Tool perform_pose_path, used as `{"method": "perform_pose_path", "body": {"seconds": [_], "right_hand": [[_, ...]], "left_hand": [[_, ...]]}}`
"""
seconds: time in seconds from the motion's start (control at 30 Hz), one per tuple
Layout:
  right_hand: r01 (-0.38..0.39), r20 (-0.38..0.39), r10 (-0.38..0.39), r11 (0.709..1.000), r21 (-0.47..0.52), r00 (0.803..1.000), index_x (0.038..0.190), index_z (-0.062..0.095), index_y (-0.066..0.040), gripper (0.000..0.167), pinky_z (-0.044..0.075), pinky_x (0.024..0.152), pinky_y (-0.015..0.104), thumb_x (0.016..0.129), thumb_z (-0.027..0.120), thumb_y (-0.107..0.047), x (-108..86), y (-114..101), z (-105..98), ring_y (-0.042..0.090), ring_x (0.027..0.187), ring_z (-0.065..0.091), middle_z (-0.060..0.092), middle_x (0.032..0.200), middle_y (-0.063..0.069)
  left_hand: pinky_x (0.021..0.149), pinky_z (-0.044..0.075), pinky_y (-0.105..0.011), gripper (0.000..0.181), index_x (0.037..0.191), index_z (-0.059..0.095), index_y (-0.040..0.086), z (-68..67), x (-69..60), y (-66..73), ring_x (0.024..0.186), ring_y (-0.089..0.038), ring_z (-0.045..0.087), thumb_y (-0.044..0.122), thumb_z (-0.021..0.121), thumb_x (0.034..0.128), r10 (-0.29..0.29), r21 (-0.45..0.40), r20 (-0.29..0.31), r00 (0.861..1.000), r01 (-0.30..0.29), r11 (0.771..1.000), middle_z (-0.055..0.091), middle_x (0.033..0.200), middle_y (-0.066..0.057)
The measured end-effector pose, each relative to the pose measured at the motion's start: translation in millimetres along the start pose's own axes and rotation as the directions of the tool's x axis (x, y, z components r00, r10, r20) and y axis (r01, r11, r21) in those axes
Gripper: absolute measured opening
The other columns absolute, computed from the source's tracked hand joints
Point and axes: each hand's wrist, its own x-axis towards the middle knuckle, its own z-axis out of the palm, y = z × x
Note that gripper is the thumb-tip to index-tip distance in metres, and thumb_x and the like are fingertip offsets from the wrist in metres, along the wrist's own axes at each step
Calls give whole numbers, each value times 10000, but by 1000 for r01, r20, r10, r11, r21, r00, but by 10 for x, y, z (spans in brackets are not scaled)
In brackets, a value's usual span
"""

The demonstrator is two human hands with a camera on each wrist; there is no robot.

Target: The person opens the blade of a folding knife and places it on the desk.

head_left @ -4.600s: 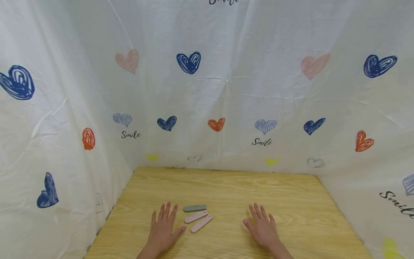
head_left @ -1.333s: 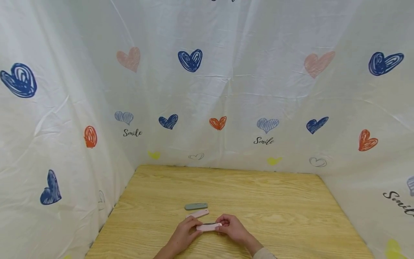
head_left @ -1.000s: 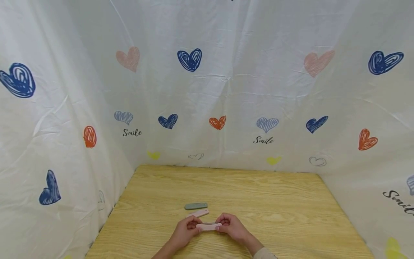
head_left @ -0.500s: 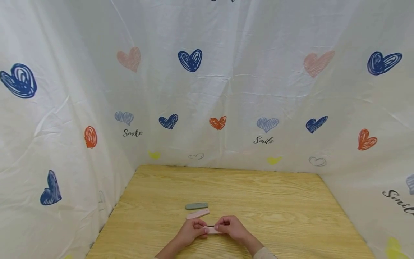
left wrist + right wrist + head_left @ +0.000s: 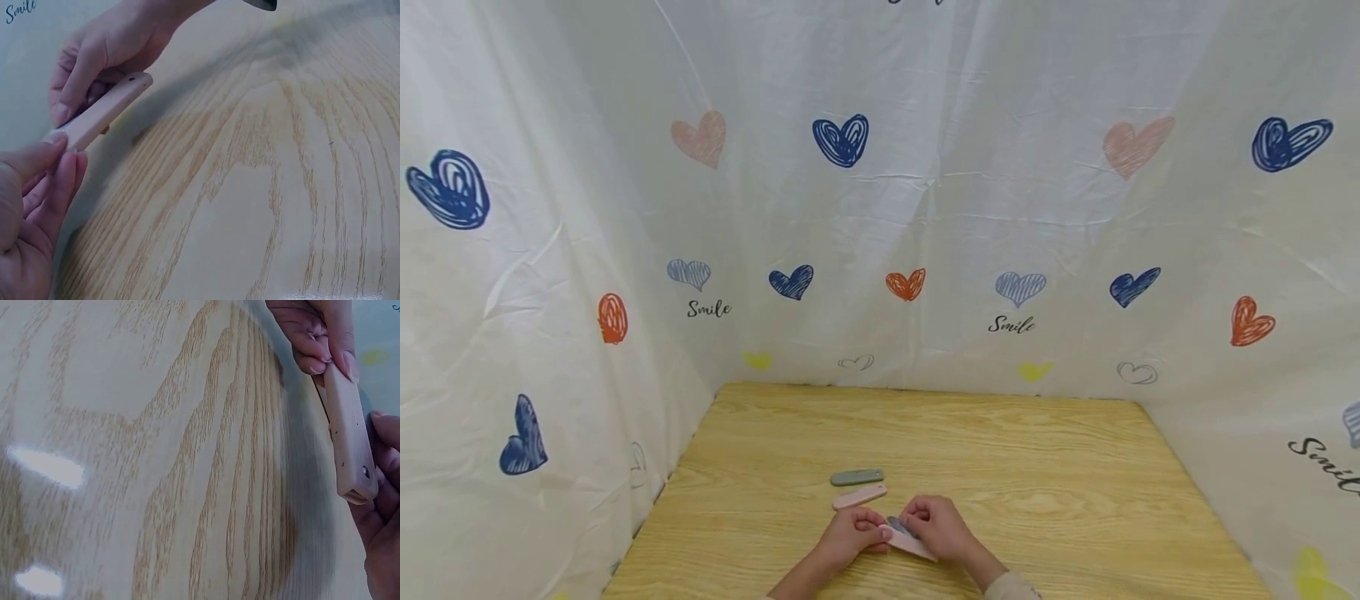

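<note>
White cloth with scribbly hearts (image 5: 565, 217) hung along the left, the far side and the right, boxing in a wood-grain table (image 5: 1015, 450). The table's left edge slanted outward toward the near side, right up by the cloth. Moving right, a green folded piece (image 5: 857, 477) and, just nearer, a pink folded piece (image 5: 860, 497) lay left of middle, well in from that edge. Near them, the left hand (image 5: 846, 537) pinched one end of a pink handle (image 5: 913, 546), up around near-middle, and the right hand (image 5: 943, 527) pinched a dark strip (image 5: 896, 525) on its far side. Right of that, wood grain ran wide to the right edge, so plenty of elbow room there.
</note>
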Motion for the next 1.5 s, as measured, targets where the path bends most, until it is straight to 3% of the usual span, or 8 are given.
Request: {"method": "perform_pose_path", "body": {"seconds": [0.17, 0.3, 0.63, 0.87, 1.17, 1.3, 1.43, 1.5], "right_hand": [[-52, -157, 70, 992, 117, 985, 889, 678, -27, 152, 432, 515, 118, 933, 636, -167, 9, 7, -8, -10, 613, 523, 664, 743, 37], [-70, -207, 119, 971, 228, 971, 942, 677, 35, 187, 450, 524, 116, 928, 642, -148, 34, 34, -22, -11, 611, 523, 669, 749, 60], [-91, 45, 81, 957, 275, 996, 962, 668, 93, 207, 510, 563, 140, 915, 655, -108, 62, 98, -152, 34, 652, 556, 698, 796, 86], [-115, 61, 99, 926, 359, 993, 948, 576, 110, 204, 565, 589, 193, 921, 639, -81, 46, 87, -271, 87, 651, 585, 644, 718, -26], [-122, -8, 163, 764, 633, 987, 852, 509, -108, 146, 622, 733, 235, 932, 605, -32, -54, 160, -370, 89, 757, 708, 694, 796, -42], [-107, -103, 260, 680, 725, 960, 866, 522, -91, 125, 611, 725, 190, 948, 565, -7, -70, 152, -269, 82, 761, 712, 693, 796, -23], [-29, -201, 329, 579, 815, 923, 866, 482, -78, 143, 609, 740, 183, 957, 529, 21, -89, 108, -122, 82, 762, 715, 689, 795, -17], [12, -237, 338, 551, 834, 911, 850, 463, -82, 164, 608, 745, 179, 959, 522, 25, -103, 87, -65, 75, 764, 715, 694, 800, -20]], "left_hand": [[699, 630, -252, 229, 934, 634, -109, -35, -19, 0, 725, -80, 691, 87, 725, 857, 100, -18, 8, 995, -100, 995, 713, 793, -10], [711, 627, -238, 231, 952, 628, -130, -48, 1, 15, 715, -75, 684, 58, 719, 853, 32, -41, -29, 999, -33, 999, 705, 783, -2], [756, 637, -335, 130, 962, 605, -128, -70, -4, 22, 709, -129, 693, -63, 656, 862, -47, -41, -10, 999, 47, 998, 669, 746, -24], [765, 633, -301, 140, 990, 565, -142, -124, -59, 50, 767, -130, 688, -73, 622, 881, -28, -88, -23, 999, 26, 996, 652, 779, -14], [821, 618, -288, 129, 1020, 556, -96, -220, -81, 93, 827, -145, 706, -28, 596, 919, -34, -242, -134, 990, 0, 970, 652, 830, -39], [818, 614, -257, 129, 1032, 535, -86, -184, -56, 96, 832, -137, 705, -18, 580, 933, -71, -300, -197, 978, 9, 954, 635, 872, -51], [816, 614, -249, 167, 1053, 494, -100, -130, -25, 100, 822, -134, 704, -15, 578, 937, -90, -345, -273, 958, -10, 939, 603, 907, -71], [818, 614, -249, 193, 1069, 478, -105, -113, -14, 108, 820, -135, 704, -8, 580, 938, -92, -359, -299, 950, -22, 933, 595, 919, -75]]}}
